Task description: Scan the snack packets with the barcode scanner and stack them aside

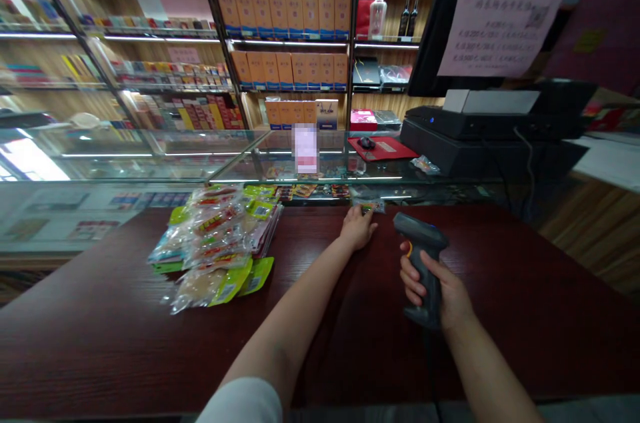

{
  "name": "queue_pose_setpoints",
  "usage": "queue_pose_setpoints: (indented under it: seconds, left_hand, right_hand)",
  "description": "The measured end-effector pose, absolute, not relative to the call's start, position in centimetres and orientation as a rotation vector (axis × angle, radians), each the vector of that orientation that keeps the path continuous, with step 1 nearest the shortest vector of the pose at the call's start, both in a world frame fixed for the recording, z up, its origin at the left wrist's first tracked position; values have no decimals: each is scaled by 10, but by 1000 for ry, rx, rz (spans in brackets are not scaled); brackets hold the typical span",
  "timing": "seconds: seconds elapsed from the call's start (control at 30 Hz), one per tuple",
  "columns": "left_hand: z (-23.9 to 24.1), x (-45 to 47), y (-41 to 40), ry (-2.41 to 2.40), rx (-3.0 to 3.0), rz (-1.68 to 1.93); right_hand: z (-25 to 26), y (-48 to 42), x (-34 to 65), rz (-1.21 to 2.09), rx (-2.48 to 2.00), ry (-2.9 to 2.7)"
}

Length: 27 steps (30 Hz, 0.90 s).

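My right hand (440, 290) is wrapped round the handle of a dark grey barcode scanner (425, 270), held above the brown counter top (330, 343) with its head pointing forward and left. My left hand (358, 228) is stretched out to the counter's far edge, its fingers on a small clear plastic packet (373, 206). The packet's contents are too small to make out. To the left of my left arm lies a pile of clear snack packets (215, 230) with yellow-green labels, heaped on other flat packages.
A glass display case (240, 163) borders the far side of the counter. On it are a red mouse pad (383, 148), a mouse (367, 142) and a blurred-out upright panel (305, 148). Black till equipment (480, 136) and a monitor with a paper notice (500, 30) stand at right.
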<state>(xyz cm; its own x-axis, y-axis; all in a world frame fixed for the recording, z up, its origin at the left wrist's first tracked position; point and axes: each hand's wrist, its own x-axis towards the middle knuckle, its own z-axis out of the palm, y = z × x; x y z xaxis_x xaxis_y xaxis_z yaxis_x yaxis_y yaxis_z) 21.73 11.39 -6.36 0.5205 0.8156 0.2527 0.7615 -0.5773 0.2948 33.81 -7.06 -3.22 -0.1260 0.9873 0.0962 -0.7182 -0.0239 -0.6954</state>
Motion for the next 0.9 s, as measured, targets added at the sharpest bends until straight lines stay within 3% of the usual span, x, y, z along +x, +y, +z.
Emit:
queue_pose_setpoints:
  seconds: [0.27,0.6,0.9]
  left_hand:
    - [-45,168,78,1368,2659,662]
    - [13,61,14,1523,2669,920]
    - [47,-56,11,2255,2360,1058]
  right_hand:
    - [-29,-81,329,1621,-570,-834]
    - [-35,-92,318,1762,-634,-972]
    - [-44,-89,314,1801,-654,-968]
